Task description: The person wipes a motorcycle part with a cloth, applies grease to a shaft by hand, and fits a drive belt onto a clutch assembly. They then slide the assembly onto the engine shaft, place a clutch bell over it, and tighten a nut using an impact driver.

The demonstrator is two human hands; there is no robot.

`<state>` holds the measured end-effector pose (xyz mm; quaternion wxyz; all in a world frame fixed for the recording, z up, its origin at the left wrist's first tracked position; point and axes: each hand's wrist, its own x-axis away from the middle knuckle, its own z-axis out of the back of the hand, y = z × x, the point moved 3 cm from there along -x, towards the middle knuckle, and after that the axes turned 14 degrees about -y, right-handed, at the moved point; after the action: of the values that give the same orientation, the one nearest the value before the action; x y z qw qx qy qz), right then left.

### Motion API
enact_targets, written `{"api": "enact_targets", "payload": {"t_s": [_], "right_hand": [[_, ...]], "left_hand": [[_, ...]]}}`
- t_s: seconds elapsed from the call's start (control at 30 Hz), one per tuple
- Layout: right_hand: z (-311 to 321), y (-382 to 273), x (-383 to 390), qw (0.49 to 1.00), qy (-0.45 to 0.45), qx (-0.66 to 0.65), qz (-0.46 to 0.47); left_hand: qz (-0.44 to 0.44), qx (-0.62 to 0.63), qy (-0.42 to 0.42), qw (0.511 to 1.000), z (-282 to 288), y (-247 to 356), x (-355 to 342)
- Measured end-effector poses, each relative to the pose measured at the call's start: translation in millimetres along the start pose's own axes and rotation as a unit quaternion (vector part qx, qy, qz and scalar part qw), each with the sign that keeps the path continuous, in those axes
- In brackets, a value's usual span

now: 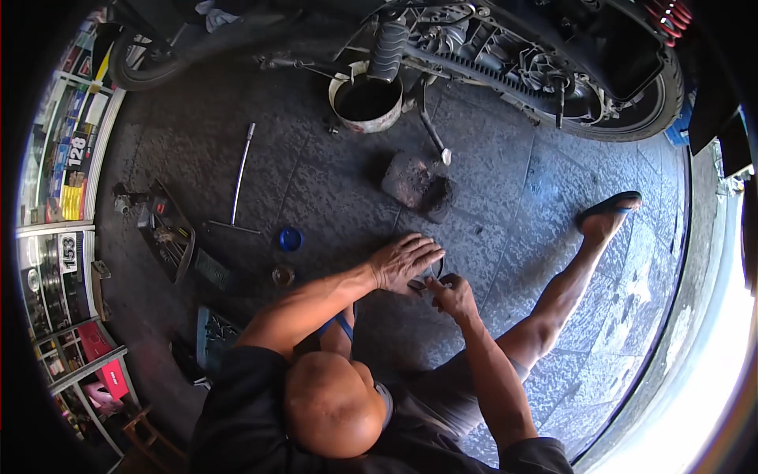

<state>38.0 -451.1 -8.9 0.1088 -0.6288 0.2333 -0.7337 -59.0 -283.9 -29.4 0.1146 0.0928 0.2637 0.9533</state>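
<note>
Low over the floor, my left hand (408,262) spreads its fingers across the top of a dark round part (440,267), steadying it. Most of that part is hidden under the palm; a thin curved rim shows at its right. Against its near side, my right hand (454,296) is closed with thumb and fingers pinched together. A small pale bit shows at those fingers, too small to name. Left of my hands, a blue round lid (290,238) and a small brown jar (283,275) rest on the floor. Beyond them lies a long T-handle wrench (241,178).
A partly dismantled scooter (545,79) spans the far side, with a dirty white basin (367,122) beneath it. A dark grimy block (414,182) sits between basin and hands. Tool trays (178,237) stand at left, before stocked shelves (67,229). My sandalled foot (612,212) stretches right.
</note>
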Motion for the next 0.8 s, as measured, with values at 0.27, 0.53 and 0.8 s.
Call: {"api": "enact_targets", "payload": {"t_s": [0.27, 0.53, 0.8], "right_hand": [[1.5, 6.2, -5.2, 0.999, 0.003, 0.030, 0.039], [2.7, 8.5, -8.4, 0.999, 0.008, 0.034, 0.028], [2.4, 9.3, -12.4, 0.996, 0.018, 0.065, 0.052]], "left_hand": [[0.450, 0.369, 0.349, 0.735, 37.6, -42.0, 37.9], [0.395, 0.248, 0.295, 0.834, 44.0, -33.3, 0.3], [0.396, 0.386, 0.496, 0.670, 60.5, -81.0, 55.0]]}}
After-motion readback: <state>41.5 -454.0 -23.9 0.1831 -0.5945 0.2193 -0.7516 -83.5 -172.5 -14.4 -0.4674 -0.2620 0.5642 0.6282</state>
